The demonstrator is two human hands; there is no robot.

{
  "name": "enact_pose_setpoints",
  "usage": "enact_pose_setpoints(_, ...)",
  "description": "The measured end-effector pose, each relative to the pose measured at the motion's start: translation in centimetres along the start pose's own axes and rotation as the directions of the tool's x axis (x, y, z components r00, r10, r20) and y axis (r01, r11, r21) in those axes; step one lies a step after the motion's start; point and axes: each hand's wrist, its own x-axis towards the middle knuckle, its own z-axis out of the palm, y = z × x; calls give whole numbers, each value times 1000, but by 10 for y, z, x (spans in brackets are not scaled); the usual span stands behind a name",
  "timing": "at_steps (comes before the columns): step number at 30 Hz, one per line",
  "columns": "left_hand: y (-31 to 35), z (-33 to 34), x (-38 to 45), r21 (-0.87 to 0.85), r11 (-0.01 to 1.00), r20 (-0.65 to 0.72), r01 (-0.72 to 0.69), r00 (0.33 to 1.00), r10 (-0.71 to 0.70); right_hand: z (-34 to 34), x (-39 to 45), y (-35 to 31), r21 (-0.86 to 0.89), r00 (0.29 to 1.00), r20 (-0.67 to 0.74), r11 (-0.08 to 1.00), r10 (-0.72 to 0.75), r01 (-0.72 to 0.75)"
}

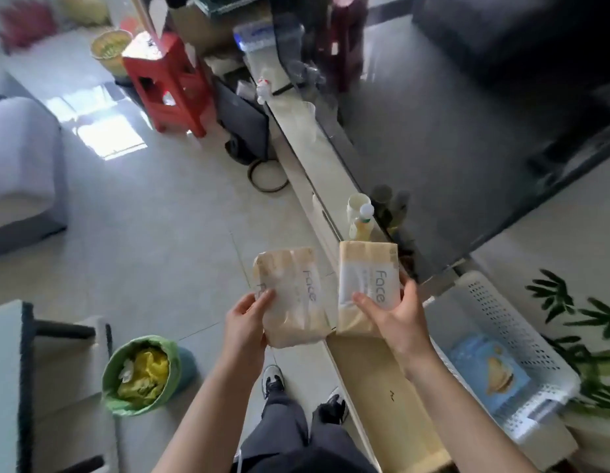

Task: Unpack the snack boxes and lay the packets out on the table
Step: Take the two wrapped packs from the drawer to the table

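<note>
Both hands up: our left hand (245,322) grips one packet (291,295), right hand (395,315) another pack (366,285), side by side.

Both packs beige w/ white panel & grey "Face" lettering: left pack (291,297), right pack (366,285). Stool (167,81) bright red. Bin (141,375) has green liner, yellow-green scraps inside. Basket (522,339) white w/ grid of small holes; box in it (489,370) light blue w/ yellowish pic. Plant leaves (576,312) dark green. Floor tiles (153,233) pale grey
</note>
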Motion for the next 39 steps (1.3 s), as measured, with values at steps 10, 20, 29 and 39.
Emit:
enact_pose_setpoints(10, 9, -138, -32, -327, 941, -294, -87, 956, -13, 130, -33, -28, -88, 918, 395, 993, -42, 83)
enact_pose_setpoints(20, 13, -304, -47, -470, 846, -484, -251, 875, -9, 294, -105, -38, -142, 799, 596, 969, -80, 202)
enact_pose_setpoints(29, -6, -447, -89, -540, 744, -667, -394, 739, -92, 444, -190, -20, -179, 592, 806, 942, -25, 284)
enact_pose_setpoints(39, -60, -548, -138, -640, 593, -752, -488, 556, -353, 564, -279, 12, -258, 351, 927, 902, 131, 345)
